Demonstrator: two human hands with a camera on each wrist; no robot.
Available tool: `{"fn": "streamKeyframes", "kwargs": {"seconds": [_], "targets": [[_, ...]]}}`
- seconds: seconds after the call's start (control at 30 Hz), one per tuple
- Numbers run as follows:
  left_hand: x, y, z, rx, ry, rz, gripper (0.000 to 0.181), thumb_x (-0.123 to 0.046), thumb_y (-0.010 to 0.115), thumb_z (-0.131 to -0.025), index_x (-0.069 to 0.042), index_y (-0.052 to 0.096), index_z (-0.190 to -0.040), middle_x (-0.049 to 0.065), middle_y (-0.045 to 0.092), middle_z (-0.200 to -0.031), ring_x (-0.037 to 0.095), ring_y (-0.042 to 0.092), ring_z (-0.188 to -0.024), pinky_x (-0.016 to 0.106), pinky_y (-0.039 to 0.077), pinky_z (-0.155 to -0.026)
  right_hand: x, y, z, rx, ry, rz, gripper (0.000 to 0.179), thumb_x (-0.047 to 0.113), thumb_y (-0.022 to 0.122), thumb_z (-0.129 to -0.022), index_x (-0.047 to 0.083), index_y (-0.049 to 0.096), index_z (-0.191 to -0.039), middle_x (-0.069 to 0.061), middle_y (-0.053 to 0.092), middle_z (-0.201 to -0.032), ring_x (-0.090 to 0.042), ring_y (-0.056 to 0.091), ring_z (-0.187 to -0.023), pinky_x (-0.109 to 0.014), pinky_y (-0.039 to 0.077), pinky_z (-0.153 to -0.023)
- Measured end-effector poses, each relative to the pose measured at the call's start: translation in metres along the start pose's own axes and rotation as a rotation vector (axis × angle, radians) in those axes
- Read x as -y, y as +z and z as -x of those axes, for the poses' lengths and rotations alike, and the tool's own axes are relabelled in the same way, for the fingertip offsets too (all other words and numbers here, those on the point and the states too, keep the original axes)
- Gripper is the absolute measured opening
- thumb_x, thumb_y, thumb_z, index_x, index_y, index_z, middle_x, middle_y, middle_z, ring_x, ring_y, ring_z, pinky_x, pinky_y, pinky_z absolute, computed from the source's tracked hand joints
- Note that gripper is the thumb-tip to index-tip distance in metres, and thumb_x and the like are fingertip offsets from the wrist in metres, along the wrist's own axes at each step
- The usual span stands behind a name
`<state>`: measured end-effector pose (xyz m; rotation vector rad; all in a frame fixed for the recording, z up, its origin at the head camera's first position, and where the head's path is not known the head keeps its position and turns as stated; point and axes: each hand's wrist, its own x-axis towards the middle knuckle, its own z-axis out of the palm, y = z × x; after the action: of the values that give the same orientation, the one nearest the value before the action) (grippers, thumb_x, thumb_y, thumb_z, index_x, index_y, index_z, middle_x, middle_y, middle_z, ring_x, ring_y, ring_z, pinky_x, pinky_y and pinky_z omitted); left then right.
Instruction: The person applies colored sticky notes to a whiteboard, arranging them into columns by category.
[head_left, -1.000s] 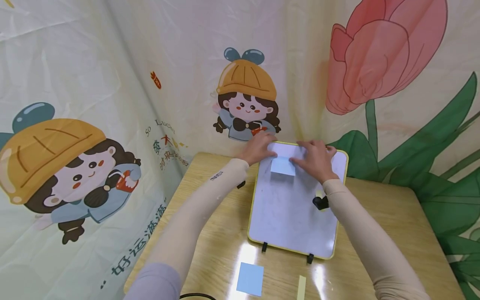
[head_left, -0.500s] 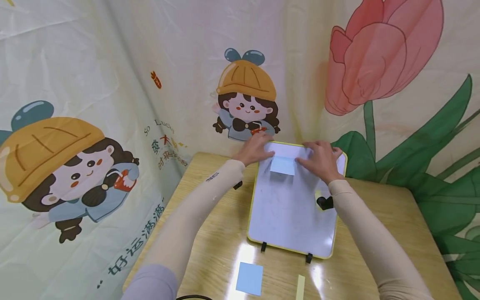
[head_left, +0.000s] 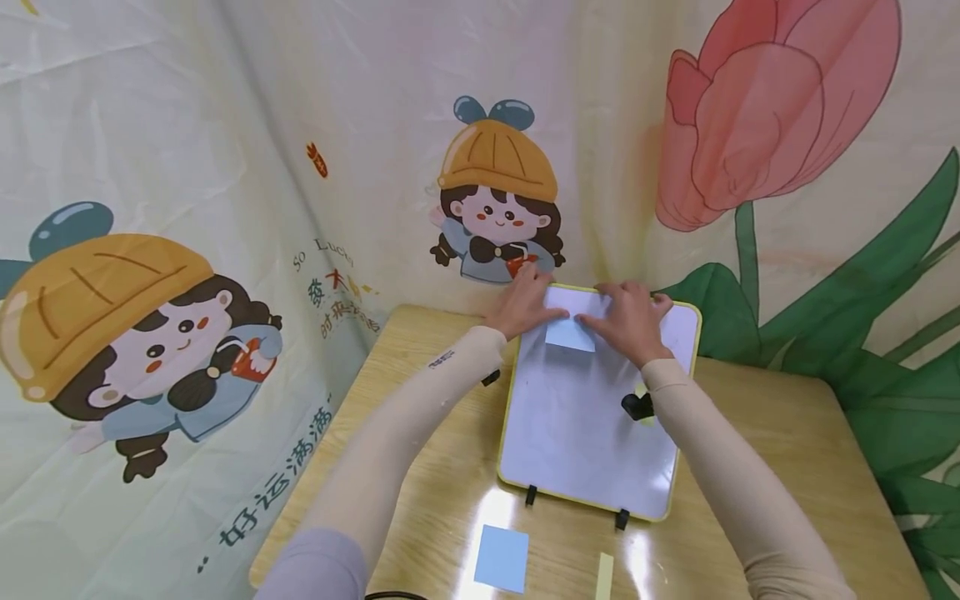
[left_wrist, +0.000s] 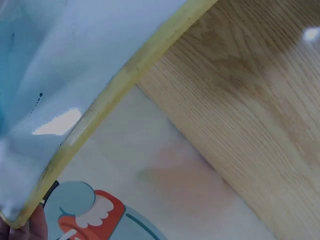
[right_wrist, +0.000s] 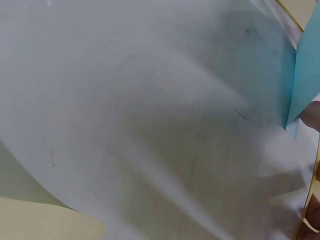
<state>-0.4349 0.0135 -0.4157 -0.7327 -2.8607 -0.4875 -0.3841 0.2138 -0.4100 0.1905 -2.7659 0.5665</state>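
A whiteboard [head_left: 577,433] with a yellow frame leans upright on the table. Near its top is a light blue sticky note [head_left: 572,337], whose lower part stands away from the surface in the right wrist view. My left hand [head_left: 521,305] grips the board's top left corner, fingers over the edge and thumb at the note's upper edge. My right hand [head_left: 630,323] holds the top edge further right, its thumb at the note's upper right. In the right wrist view that thumb [right_wrist: 311,116] touches the blue paper. A yellow note [head_left: 645,410] on the board is partly hidden.
Two black feet, one of them a left foot [head_left: 531,496], support the board's lower edge. Another blue note [head_left: 501,558] and a narrow yellow strip [head_left: 604,575] lie on the wooden table [head_left: 427,492] in front. A printed curtain [head_left: 390,167] hangs close behind.
My thumbs spread apart a little, then came together along the note's upper edge, the left one sliding right. The board and the note have stayed in place.
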Motion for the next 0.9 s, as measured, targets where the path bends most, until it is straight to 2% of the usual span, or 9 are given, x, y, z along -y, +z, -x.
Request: {"fn": "streamKeyframes", "kwargs": {"seconds": [0.27,0.47,0.57,0.73,0.9], "targets": [[0.004,-0.008,0.000,0.004,0.039,0.107,0.063,-0.043,0.076,-0.083,-0.009,0.058,-0.133,0.007,0.051,-0.119,0.017,0.046,-0.105,0.027,0.044,-0.090,-0.007,-0.012,0.003,-0.002,0.014,-0.051,0.056,0.038,0.083,-0.075,0.008,0.069,-0.120,-0.018,0.061,-0.111,-0.036,0.048,-0.107,-0.069,0.012,-0.093],[0.010,-0.009,0.002,-0.005,0.106,0.117,0.055,-0.033,0.076,-0.085,-0.005,0.060,-0.130,0.009,0.055,-0.118,0.019,0.047,-0.107,0.027,0.041,-0.094,-0.012,-0.016,0.008,0.001,0.030,-0.069,0.053,0.034,0.084,-0.075,0.009,0.069,-0.119,-0.018,0.062,-0.115,-0.037,0.046,-0.112,-0.068,0.011,-0.094],[0.012,-0.009,0.004,-0.017,0.124,0.138,0.052,-0.029,0.077,-0.085,-0.004,0.061,-0.129,0.009,0.056,-0.117,0.020,0.047,-0.107,0.027,0.041,-0.094,-0.012,-0.018,0.009,-0.005,0.031,-0.072,0.053,0.033,0.084,-0.075,0.008,0.069,-0.120,-0.018,0.062,-0.114,-0.036,0.047,-0.110,-0.068,0.011,-0.093],[0.009,-0.009,0.007,0.001,0.096,0.198,0.052,-0.028,0.075,-0.087,-0.006,0.059,-0.131,0.008,0.052,-0.119,0.019,0.046,-0.108,0.026,0.041,-0.093,-0.010,-0.017,0.012,0.001,0.038,-0.068,0.054,0.034,0.082,-0.076,0.007,0.068,-0.121,-0.018,0.060,-0.112,-0.036,0.047,-0.107,-0.069,0.011,-0.093],[0.006,-0.005,0.013,0.013,0.053,0.180,0.074,-0.048,0.076,-0.081,-0.010,0.051,-0.140,0.007,0.045,-0.124,0.018,0.045,-0.110,0.027,0.043,-0.093,-0.008,-0.012,0.014,0.005,0.013,-0.006,0.070,0.049,0.079,-0.075,0.005,0.063,-0.127,-0.020,0.056,-0.116,-0.038,0.043,-0.112,-0.074,0.012,-0.090]]}}
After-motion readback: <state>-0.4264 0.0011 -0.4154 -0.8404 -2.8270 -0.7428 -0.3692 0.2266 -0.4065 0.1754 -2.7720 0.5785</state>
